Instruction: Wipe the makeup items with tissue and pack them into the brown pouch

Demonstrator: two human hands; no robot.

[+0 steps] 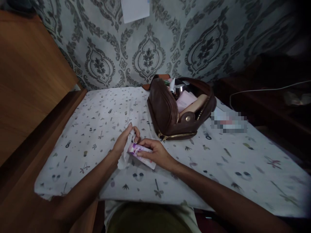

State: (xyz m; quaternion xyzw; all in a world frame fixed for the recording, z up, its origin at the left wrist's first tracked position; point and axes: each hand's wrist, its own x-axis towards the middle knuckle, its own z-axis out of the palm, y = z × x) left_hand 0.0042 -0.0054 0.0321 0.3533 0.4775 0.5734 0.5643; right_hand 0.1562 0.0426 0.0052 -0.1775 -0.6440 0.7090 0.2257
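My right hand (157, 155) is closed round a pink and purple tube (134, 149), thumb on its near face. The tube lies slanted, with its flat pale end towards the lower right. Its other end points at a crumpled white wipe (123, 158), which my left hand (126, 137) holds with its fingers bent and thumb up. Part of the wipe hangs below the left palm. Where tube and wipe meet, I cannot tell whether they touch. Just beyond my right hand stands an unzipped brown leather bag (161, 108).
Inside the bag are a pink packet (186, 100), a beige item (195, 105) and other small things. A blurred-out item (228, 121) lies right of it. The printed cloth (104, 113) covers the table, with a wooden panel (31, 74) at left and a white cable (264, 90) at right.
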